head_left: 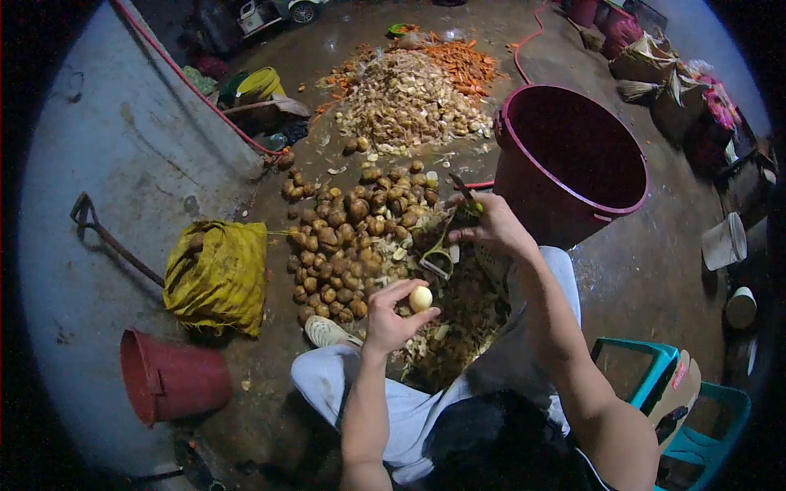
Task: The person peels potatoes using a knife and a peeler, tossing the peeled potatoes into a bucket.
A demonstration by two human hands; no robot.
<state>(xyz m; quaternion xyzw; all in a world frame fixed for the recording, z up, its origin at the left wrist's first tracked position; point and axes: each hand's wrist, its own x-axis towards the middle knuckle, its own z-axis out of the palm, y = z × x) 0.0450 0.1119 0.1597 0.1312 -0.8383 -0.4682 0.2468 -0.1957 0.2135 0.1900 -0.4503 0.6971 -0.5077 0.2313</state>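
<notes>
Though both forward, hands (391, 317) (499, 227) apart

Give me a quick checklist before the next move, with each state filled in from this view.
1. Left hand has the pale peeled piece secure: ok, pinched between fingers and thumb.
2. Dark pointed tool at the right hand clear of the left hand: ok, visibly apart.
3. Peeler gripped: cannot tell; it sits just below the right fingers.
4. Brown unpeeled vegetables within reach: probably ok, piled just beyond the left hand.
5. Large maroon bucket upright: ok.
6. Floor between the legs free of peelings: not ok, they are strewn there.
</notes>
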